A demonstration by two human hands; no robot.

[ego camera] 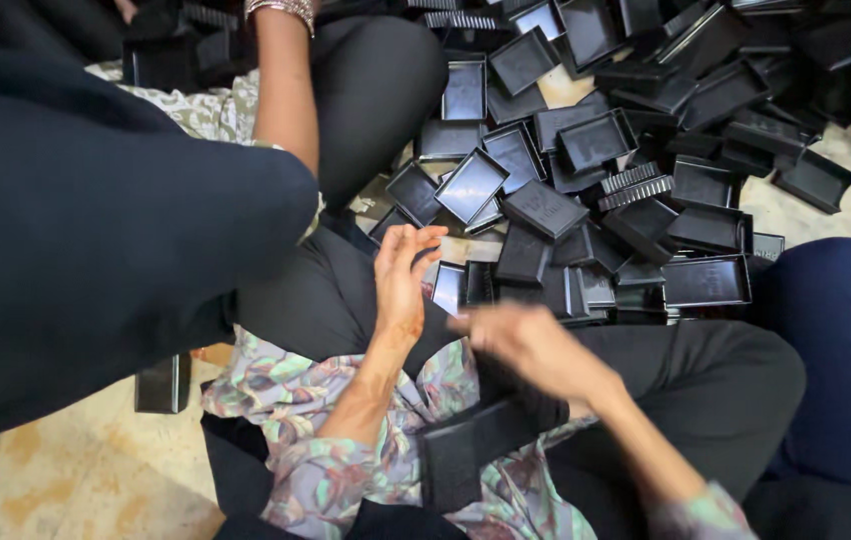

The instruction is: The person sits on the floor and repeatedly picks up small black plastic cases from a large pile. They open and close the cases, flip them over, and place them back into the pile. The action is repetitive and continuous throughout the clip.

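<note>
Reaching with open fingers, the left hand (401, 280) nears the black trays (546, 210) mid-frame; the blurred right hand (531, 345) shows no clear grip. Best grab 1 tray by its edge.

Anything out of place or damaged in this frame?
No damage visible. The black trays lie in a jumbled heap, tilted and overlapping. One stray tray sits apart on the floor. Left hand open; right hand is blurred.

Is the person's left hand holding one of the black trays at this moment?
No, the left hand is raised open with spread fingers and holds nothing, while the black trays lie piled on the floor beyond it.
</note>
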